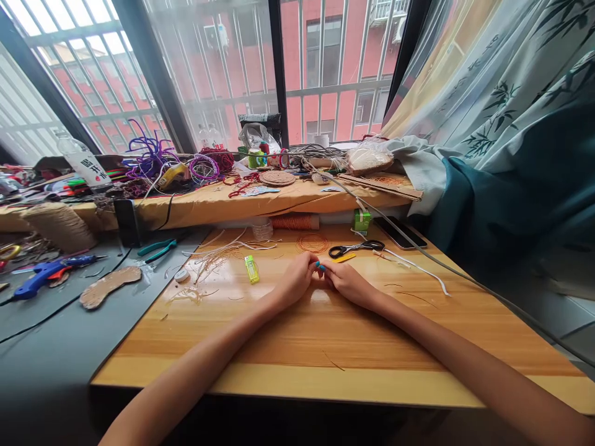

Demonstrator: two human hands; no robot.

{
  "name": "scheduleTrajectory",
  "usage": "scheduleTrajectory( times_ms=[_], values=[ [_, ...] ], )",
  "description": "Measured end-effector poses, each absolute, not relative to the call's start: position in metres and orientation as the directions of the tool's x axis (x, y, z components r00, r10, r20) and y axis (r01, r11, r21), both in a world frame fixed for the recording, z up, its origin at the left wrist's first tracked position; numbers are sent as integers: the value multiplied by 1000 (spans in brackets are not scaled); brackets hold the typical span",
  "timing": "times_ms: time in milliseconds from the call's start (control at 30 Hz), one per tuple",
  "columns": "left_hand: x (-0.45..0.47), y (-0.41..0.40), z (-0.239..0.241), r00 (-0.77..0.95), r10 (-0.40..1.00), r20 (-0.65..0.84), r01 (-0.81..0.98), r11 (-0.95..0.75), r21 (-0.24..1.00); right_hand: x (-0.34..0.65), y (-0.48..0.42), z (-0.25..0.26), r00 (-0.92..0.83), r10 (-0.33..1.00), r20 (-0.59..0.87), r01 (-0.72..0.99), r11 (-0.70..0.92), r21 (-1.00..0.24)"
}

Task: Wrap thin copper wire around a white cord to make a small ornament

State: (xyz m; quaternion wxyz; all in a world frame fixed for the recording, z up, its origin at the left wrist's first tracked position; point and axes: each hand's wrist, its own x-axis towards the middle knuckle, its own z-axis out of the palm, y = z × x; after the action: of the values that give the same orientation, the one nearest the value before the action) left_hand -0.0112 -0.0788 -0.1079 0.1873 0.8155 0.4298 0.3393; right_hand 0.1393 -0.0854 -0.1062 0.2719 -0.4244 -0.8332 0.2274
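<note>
My left hand [300, 274] and my right hand [344, 279] meet above the middle of the wooden table, fingertips pinched together. Small teal spots show where they touch; whether these are nails or a tiny object I cannot tell. Anything held between the fingers is hidden. Just beyond the hands lies a loose coil of thin orange cord [312, 243]. Black-handled scissors [356, 249] rest behind my right hand, over a yellow piece [344, 257]. A yellow-green lighter [251, 269] lies to the left of my left hand.
White cords [232, 248] and thread scraps spread at left; another white cord [421, 271] lies right. A phone [400, 233] and green box [361, 222] stand near the cluttered shelf [209, 207]. Pliers [158, 248] and a blue glue gun [44, 275] occupy the grey surface.
</note>
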Motion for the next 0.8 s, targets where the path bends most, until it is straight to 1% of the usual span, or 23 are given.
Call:
scheduleTrajectory(
  times_ms=[67,133,200,267,367,467,533,633,700,800],
  values=[
    [-15,-77,-109,489,746,452,623,-662,418,140,-84,-105,-496,838,228,559,509,-654],
    [-19,-76,-109,574,667,475,643,-726,242,141,-83,-104,-507,840,194,545,487,-683],
    [-21,-76,-109,615,626,479,647,-748,147,141,-84,-102,-521,835,178,547,487,-681],
    [-22,-75,-110,616,615,493,657,-746,110,141,-85,-101,-538,820,195,557,520,-648],
    [-21,-75,-110,593,620,514,690,-720,73,139,-87,-102,-549,797,252,609,588,-532],
    [-20,-75,-110,588,624,515,699,-712,65,139,-88,-106,-543,787,294,660,616,-431],
    [-20,-76,-110,591,621,515,689,-720,78,140,-87,-108,-547,780,303,665,625,-409],
    [-20,-77,-109,594,623,509,670,-733,117,142,-86,-109,-549,781,299,665,624,-409],
    [-20,-77,-109,603,632,487,649,-743,162,143,-86,-110,-537,791,292,673,611,-417],
    [-20,-75,-110,583,682,441,647,-718,255,142,-85,-111,-535,795,285,677,605,-419]
  ],
)
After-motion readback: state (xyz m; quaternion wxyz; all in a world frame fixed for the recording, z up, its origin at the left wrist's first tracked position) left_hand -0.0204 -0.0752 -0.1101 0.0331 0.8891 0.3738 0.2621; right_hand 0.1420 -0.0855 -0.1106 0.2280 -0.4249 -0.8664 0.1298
